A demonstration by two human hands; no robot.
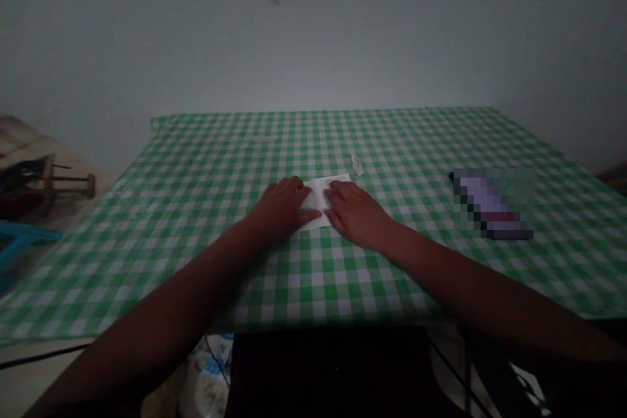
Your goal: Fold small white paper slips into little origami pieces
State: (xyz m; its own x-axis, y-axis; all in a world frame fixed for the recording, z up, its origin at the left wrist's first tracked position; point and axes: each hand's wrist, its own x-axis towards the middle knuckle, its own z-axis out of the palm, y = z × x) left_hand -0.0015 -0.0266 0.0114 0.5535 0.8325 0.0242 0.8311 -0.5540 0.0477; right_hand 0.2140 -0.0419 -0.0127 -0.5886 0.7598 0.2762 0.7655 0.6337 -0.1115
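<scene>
A small white sheet of paper (317,198) lies on the checked tablecloth, partly covered by my two hands. My left hand (284,208) rests on its left side, palm down, with the thumb apart from the fingers. On the right side of the sheet lies my right hand (356,214), palm down, fingers stretched toward the left hand and thumb apart. A strip of the paper shows between the fingertips. Just beyond my right hand is a small pale scrap (357,164), too small to make out.
The green and white checked tablecloth (304,294) covers the table up to the wall. A phone-like dark slab (494,206), blurred by pixels, lies to the right. A blue plastic stool (24,238) and a wooden frame (68,184) stand at left, off the table.
</scene>
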